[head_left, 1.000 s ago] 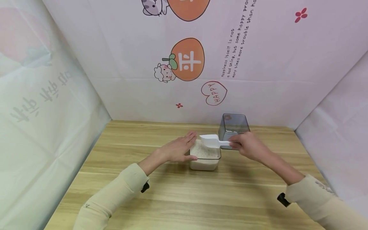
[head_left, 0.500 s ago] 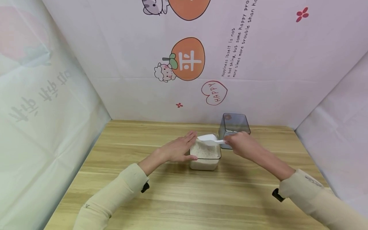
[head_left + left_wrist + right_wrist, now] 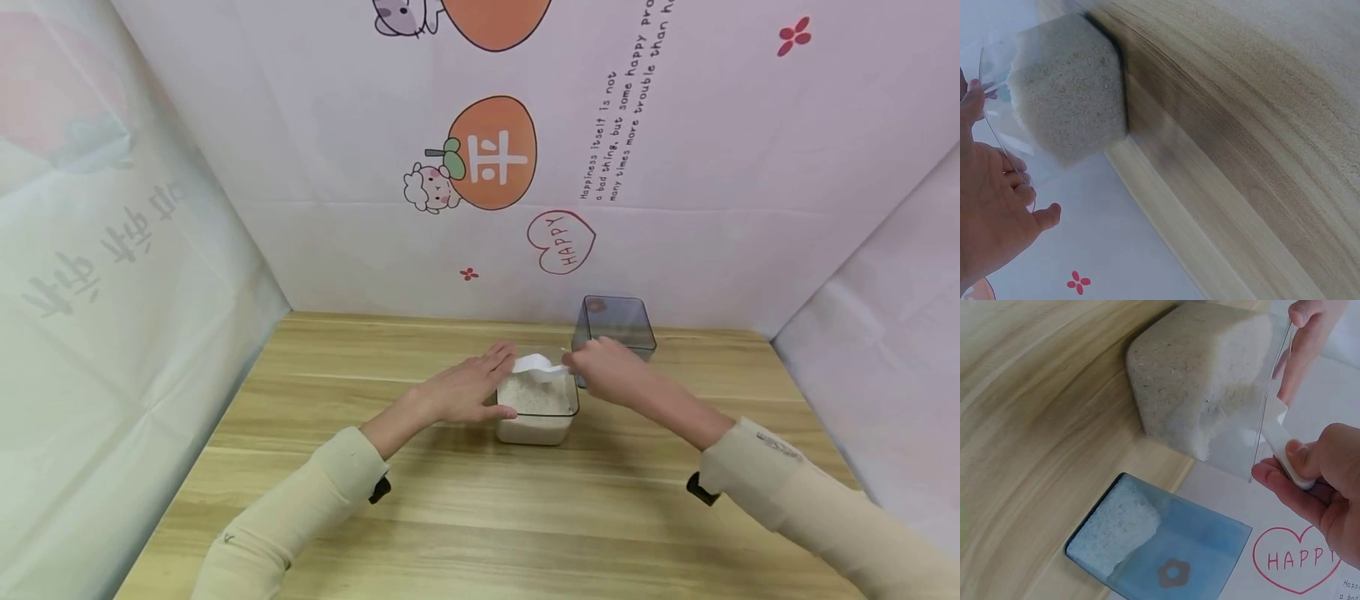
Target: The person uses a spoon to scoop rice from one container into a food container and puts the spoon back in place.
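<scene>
Enclosing the table (image 3: 465,500) on three sides, printed sheets (image 3: 675,167) form the backdrop. The clear rice container (image 3: 536,417) stands mid-table, the tinted box (image 3: 617,321) just behind. The left hand (image 3: 465,392) rests flat-fingered against its wall. The right hand (image 3: 603,371) pinches the white scoop (image 3: 538,365), dipped into the rice.

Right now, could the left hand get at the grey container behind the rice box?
Probably not directly: the left hand rests on the rice box, which, with the right hand and scoop, stands before the grey container.
</scene>
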A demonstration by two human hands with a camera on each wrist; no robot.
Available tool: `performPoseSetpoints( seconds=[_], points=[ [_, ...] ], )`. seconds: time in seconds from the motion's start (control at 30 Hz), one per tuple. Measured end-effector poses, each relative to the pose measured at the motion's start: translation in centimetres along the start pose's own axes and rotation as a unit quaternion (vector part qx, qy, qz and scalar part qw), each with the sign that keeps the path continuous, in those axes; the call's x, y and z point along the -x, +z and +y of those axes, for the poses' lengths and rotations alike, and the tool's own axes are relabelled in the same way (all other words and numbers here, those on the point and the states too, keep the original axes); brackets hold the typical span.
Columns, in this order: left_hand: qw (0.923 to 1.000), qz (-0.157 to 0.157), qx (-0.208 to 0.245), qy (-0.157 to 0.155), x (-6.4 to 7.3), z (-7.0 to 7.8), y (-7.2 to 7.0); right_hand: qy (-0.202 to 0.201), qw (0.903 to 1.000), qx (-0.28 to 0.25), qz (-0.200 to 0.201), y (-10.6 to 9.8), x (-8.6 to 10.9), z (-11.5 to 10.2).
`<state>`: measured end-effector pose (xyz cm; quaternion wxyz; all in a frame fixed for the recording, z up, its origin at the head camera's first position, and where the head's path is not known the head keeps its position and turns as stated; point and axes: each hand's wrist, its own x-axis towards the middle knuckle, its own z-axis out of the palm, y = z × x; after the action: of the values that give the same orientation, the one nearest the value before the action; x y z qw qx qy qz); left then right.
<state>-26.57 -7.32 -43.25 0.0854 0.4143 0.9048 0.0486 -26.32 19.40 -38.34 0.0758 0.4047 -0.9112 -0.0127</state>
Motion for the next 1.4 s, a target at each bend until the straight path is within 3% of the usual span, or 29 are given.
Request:
performPoseSetpoints(
  seconds=[0.2, 0.3, 0.4, 0.5, 0.63, 0.73, 0.97, 1.07, 1.4],
  points=[
    [1.0000, 0.000, -0.005, -0.003, -0.2, 0.0, -0.1, -0.037, 0.9933, -0.109, -0.004, 0.0, -0.9, 0.8],
    [1.0000, -0.002, -0.005, -0.007, -0.3, 0.1, -0.2, -0.054, 0.9846, -0.165, -0.022, -0.2, -1.0, 1.0],
    [0.9999, -0.005, 0.000, -0.009, -0.3, 0.2, -0.2, -0.035, 0.9704, -0.231, -0.063, -0.3, -0.9, 1.1],
    [0.9999, -0.006, 0.006, -0.009, -0.2, 0.2, -0.3, 0.029, 0.9411, -0.318, -0.111, -0.3, -0.6, 1.2],
    [0.9999, -0.005, 0.004, -0.011, -0.2, 0.2, -0.3, 0.112, 0.8839, -0.432, -0.142, -0.1, -0.3, 1.0],
    [0.9999, -0.006, 0.003, -0.014, -0.2, 0.2, -0.4, 0.159, 0.8474, -0.484, -0.151, 0.2, -0.2, 0.8],
    [0.9999, -0.008, 0.005, -0.009, -0.3, 0.1, -0.2, 0.226, 0.7960, -0.537, -0.163, 0.9, 0.9, 1.3],
    [1.0000, -0.002, 0.006, -0.004, -0.3, 0.1, -0.2, 0.240, 0.7723, -0.565, -0.162, 1.1, 1.6, 1.7],
    [1.0000, 0.002, 0.009, -0.002, -0.1, 0.0, -0.1, 0.268, 0.7075, -0.637, -0.147, 1.6, 3.4, 2.5]
  ],
)
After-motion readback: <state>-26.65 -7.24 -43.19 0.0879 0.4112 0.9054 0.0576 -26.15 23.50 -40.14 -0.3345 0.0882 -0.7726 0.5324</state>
